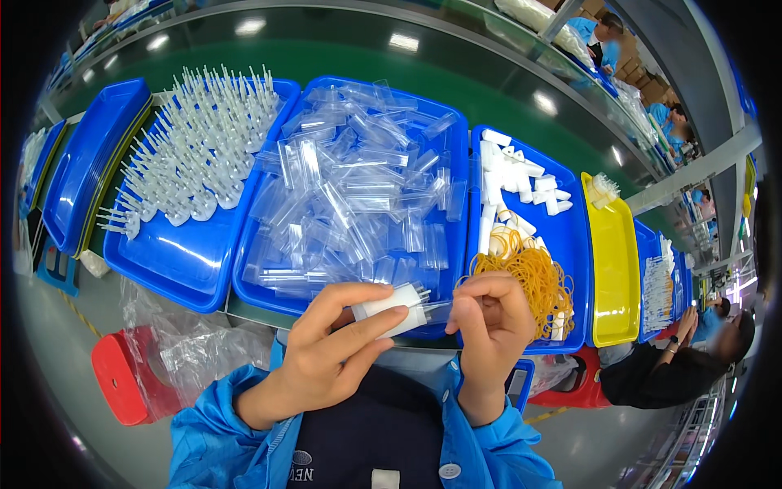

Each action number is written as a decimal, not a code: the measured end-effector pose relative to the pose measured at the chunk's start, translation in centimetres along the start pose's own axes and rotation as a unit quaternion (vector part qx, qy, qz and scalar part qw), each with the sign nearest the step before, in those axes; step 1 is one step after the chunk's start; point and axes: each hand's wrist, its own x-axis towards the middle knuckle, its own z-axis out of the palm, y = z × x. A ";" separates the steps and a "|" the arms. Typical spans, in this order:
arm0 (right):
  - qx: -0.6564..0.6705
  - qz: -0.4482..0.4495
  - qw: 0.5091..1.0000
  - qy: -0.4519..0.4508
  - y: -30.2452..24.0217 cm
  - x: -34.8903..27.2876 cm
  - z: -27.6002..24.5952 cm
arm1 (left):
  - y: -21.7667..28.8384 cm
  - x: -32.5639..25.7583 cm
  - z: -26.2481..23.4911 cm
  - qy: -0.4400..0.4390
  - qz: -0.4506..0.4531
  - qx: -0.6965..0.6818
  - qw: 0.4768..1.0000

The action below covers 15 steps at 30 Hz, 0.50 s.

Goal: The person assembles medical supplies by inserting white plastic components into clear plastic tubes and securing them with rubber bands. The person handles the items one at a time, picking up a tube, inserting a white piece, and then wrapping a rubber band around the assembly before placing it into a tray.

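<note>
The left hand (326,346) curls its fingers (358,324) over a small white plastic piece (391,310), thumb beneath and index finger across the top, so the piece is pinched between them with its short pins sticking out past the fingertips. The right hand (489,326) meets it from the other side, fingers pressed together and bent inward, pinching a clear plastic sleeve (432,310) that touches the pinned end of the white piece. Just beyond the right fingers lies a heap of yellow rubber bands (533,281) in a blue tray (574,244) that also holds white blocks (513,175). Directly beyond both sets of fingertips sits a blue tray (456,130) filled with loose clear sleeves (358,196). Farther off past the left fingers, another blue tray (187,265) carries rows of pronged white parts (199,143). A yellow tray (615,269) stands well apart from the right fingers.
</note>
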 end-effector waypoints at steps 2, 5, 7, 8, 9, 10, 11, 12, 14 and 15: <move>0.055 0.053 0.997 -0.001 0.1 0.0 -0.1 | 0.2 0.0 -0.2 -0.014 -0.012 -0.004 1.000; -0.016 -0.005 1.000 0.003 0.9 0.0 -0.3 | 0.2 0.1 -0.1 -0.011 -0.015 -0.011 1.000; -0.208 -0.159 0.965 0.017 1.2 -0.3 0.1 | 0.0 0.1 0.2 0.007 -0.011 -0.006 1.000; -0.180 -0.146 0.973 0.019 1.2 -0.4 0.3 | 0.1 0.1 0.2 0.008 -0.017 -0.009 1.000; -0.152 -0.132 0.979 0.021 1.1 -0.4 0.4 | 0.3 0.2 0.1 0.008 -0.024 -0.011 1.000; -0.123 -0.119 0.985 0.024 1.0 -0.4 0.5 | 0.4 0.2 0.0 0.008 -0.030 -0.013 0.999; -0.051 -0.049 0.997 0.014 0.7 -0.2 0.5 | 0.6 0.2 -0.2 0.004 -0.028 -0.019 0.999; 0.022 0.022 0.999 0.005 0.3 -0.1 0.4 | 0.7 0.1 -0.4 0.000 -0.026 -0.026 0.999; 0.090 0.087 0.992 -0.002 0.0 -0.1 0.4 | 0.7 0.0 -0.6 -0.003 -0.026 -0.036 0.999; 0.085 0.082 0.993 0.000 -0.1 -0.2 0.4 | 0.7 0.0 -0.5 -0.002 -0.029 -0.039 0.999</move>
